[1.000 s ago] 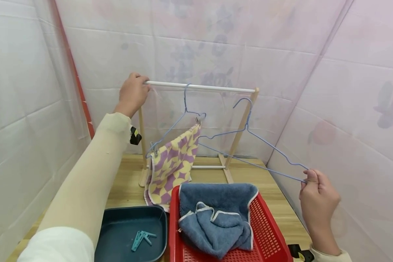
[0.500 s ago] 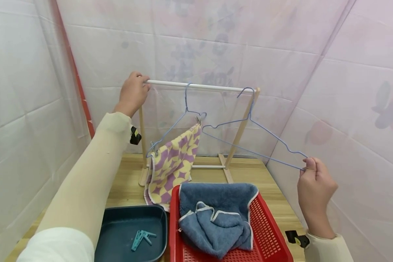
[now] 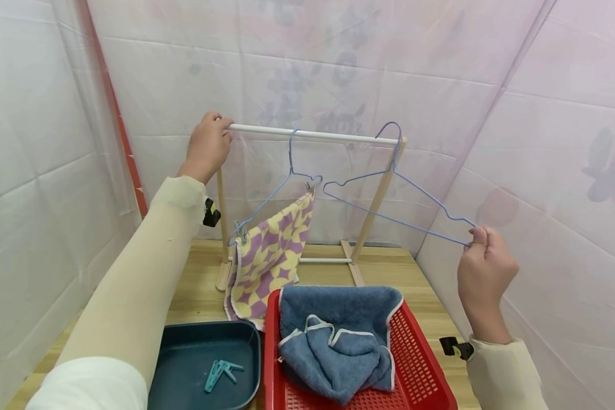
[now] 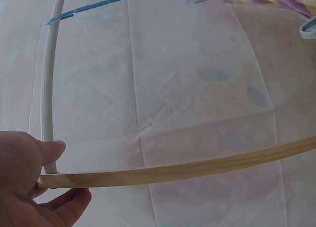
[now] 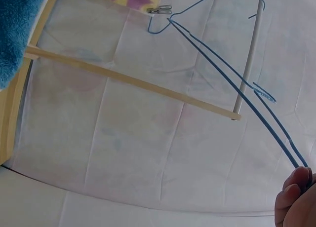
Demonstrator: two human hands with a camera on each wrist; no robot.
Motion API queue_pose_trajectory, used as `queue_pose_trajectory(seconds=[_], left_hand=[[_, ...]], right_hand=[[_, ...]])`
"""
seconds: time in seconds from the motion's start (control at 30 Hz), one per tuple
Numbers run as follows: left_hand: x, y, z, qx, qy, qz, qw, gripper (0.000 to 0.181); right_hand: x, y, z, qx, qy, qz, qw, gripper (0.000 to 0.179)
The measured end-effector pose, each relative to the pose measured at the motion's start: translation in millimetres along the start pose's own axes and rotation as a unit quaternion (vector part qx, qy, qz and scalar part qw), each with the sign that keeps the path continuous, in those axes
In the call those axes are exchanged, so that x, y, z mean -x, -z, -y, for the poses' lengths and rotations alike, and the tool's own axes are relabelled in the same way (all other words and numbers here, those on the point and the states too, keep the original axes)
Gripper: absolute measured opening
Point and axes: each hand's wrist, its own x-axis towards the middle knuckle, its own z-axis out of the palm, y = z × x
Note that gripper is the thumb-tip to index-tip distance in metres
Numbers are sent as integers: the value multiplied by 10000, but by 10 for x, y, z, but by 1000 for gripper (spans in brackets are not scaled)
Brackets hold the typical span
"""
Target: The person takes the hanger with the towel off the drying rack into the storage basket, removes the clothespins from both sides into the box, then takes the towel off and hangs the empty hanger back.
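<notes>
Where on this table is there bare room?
Bare table shows between the red basket and right sheet, and behind the basket, between the patterned towel and the rack's right foot. Crowded: front, where dark tray and basket stand close.

The head view is brightly, evenly lit; the 2 wrist views look dimmer and greyer.

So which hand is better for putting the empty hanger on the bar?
Probably the right hand: it grips the empty hanger, whose hook is near the right end of the bar. The left hand holds the bar's left end.
</notes>
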Motion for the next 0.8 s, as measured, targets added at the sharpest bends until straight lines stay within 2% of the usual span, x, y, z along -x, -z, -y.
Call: queue_pose_trajectory(seconds=[0.5,0.8], left_hand=[[13,-6,-16,10,-64,-95,9999,41],[34,-5,-33,154,24,-58,9999,43]], right_hand=[[-94,-214,-78,101,-18,198,9998,39],[-18,-391,-183,334,82,504,9981,37]])
